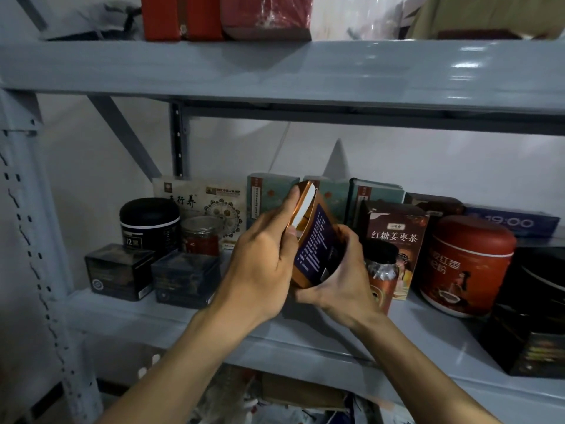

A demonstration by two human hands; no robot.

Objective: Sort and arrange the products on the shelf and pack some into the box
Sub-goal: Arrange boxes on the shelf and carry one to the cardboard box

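You hold the copper-edged, dark purple cardboard carton (pixel 315 240) tilted, well left of the round red tin (pixel 467 264) and above the grey metal shelf board (pixel 153 313). Your left hand (pixel 263 255) grasps its upper side, and your right hand (pixel 339 283) clasps its lower corner. The black-lidded clear jar (pixel 382 270), between carton and tin, stands just behind your right knuckles. A careless set-down could topple it.

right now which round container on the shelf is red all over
The large red tin at the right, next to the brown tea box. The far-left canister is black with a white band; both jars are clear.
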